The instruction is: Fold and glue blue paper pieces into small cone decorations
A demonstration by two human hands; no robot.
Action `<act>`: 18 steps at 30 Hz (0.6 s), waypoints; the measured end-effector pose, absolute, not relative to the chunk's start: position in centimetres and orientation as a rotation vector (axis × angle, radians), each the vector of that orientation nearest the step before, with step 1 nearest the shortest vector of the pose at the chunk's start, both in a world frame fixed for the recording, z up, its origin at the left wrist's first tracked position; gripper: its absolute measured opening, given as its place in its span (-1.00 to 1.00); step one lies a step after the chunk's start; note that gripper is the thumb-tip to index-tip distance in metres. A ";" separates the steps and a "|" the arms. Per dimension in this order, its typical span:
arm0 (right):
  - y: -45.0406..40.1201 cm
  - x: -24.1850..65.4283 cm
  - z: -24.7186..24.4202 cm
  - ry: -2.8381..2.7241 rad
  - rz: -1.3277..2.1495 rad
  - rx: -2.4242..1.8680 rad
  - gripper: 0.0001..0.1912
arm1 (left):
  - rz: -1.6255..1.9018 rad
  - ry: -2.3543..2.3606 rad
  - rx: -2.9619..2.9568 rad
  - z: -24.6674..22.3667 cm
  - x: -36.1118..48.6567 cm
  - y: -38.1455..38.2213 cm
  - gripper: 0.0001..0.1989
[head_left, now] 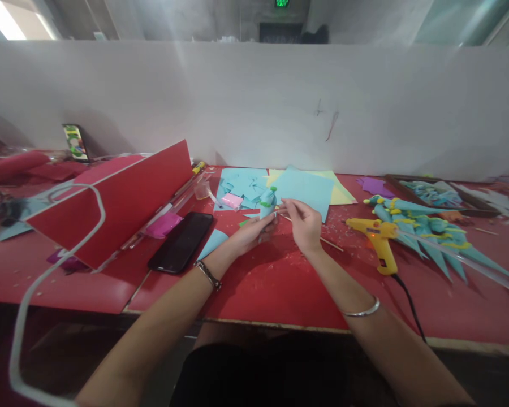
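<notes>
My left hand [254, 233] is closed around the base of a small light-blue paper figure [267, 200] with green trim, held upright over the red table [254, 288]. Just right of the figure is my right hand [304, 223], its thumb and forefinger pinched together; whatever is between the fingertips is too small to make out. A thin wooden stick [331, 244] shows below that hand. Behind both hands lie light-blue paper sheets [305, 189] and folded blue scraps [250, 189].
A yellow glue gun [379, 240] with a black cord lies at right, beside finished blue paper cones [436, 240] and a brown tray [477, 204]. At left are a black phone [181, 242], a standing red board [123, 203] and a bent white tube [29, 299].
</notes>
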State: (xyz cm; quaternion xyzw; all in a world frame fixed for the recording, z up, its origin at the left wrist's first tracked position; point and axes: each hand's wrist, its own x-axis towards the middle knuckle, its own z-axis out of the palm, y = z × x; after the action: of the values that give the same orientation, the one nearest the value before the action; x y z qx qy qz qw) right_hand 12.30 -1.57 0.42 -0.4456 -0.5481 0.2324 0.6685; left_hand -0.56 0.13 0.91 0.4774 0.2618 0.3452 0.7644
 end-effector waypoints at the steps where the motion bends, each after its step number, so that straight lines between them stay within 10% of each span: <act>1: -1.7 12.3 0.6 -1.266 0.446 -1.031 -0.76 | 0.748 0.572 1.040 0.9 -0.5 0.1 -0.64; 18: -2.1 12.1 1.2 -1.466 0.179 -1.005 -0.90 | 0.745 0.571 1.094 -0.1 -0.4 0.5 -0.64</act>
State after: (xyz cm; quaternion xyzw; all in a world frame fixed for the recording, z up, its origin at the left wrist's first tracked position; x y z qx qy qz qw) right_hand 12.14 -2.12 1.15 -0.4384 -0.6395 0.0781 0.6267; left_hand -0.42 0.54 -0.08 0.5008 0.2616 0.3409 0.7514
